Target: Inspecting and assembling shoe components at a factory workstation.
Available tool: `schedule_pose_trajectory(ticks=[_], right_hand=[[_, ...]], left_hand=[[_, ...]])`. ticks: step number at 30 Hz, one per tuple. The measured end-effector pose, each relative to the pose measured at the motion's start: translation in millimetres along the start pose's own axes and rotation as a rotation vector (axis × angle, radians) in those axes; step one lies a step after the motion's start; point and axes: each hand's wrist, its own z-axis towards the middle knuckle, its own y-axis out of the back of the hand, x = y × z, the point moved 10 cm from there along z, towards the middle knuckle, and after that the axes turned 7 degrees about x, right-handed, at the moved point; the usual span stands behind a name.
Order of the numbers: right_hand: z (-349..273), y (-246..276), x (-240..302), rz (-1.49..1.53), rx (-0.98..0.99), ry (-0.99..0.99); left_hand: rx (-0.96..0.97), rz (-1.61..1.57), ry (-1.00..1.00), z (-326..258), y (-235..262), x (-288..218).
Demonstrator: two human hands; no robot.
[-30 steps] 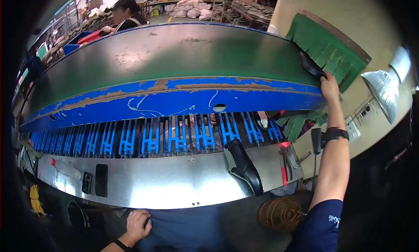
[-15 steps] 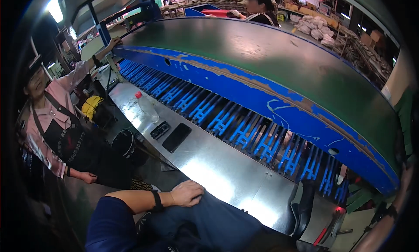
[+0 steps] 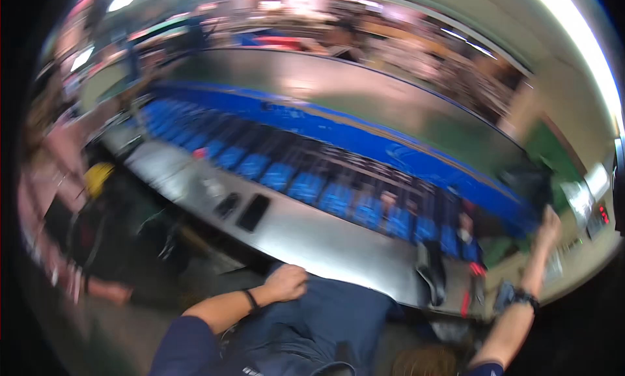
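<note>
My left hand (image 3: 287, 283) rests loosely on the dark blue cloth (image 3: 345, 304) over my lap, its fingers bent down over it and nothing seen in them. Out to the right, my right hand (image 3: 550, 227) is raised at the end of the blue machine (image 3: 306, 119). A dark, smeared shape (image 3: 530, 181) lies right by its fingertips; blur hides whether the hand grips it. Along the machine's front runs a metal ledge (image 3: 332, 252), where a black phone (image 3: 254, 212) lies beside a small dark object (image 3: 227, 205) and a clear bottle with a red cap (image 3: 200, 153).
Rows of blue bars (image 3: 306, 187) line the machine behind the ledge. A black curved piece (image 3: 430, 272) and a red-handled tool (image 3: 466, 301) are at the ledge's right end. A person in a pink top (image 3: 55, 154) stands at the left, one arm stretched toward the machine.
The view has swung to the right and blurred. My right arm, earlier at the far right edge, now shows with its hand raised. My left hand stays on my lap.
</note>
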Motion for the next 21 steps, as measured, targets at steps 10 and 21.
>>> schedule_pose_trajectory(ticks=[10, 21], right_hand=[[-14.9, 35.2, 97.2, 0.499, -0.031, -0.586], [-12.8, 42.1, 107.2, 0.393, -0.011, -0.528]], left_hand=[[-0.049, 0.042, 0.092, -44.9, 21.2, 10.1], [-0.013, 0.077, 0.084, -45.9, 15.6, 15.9]])
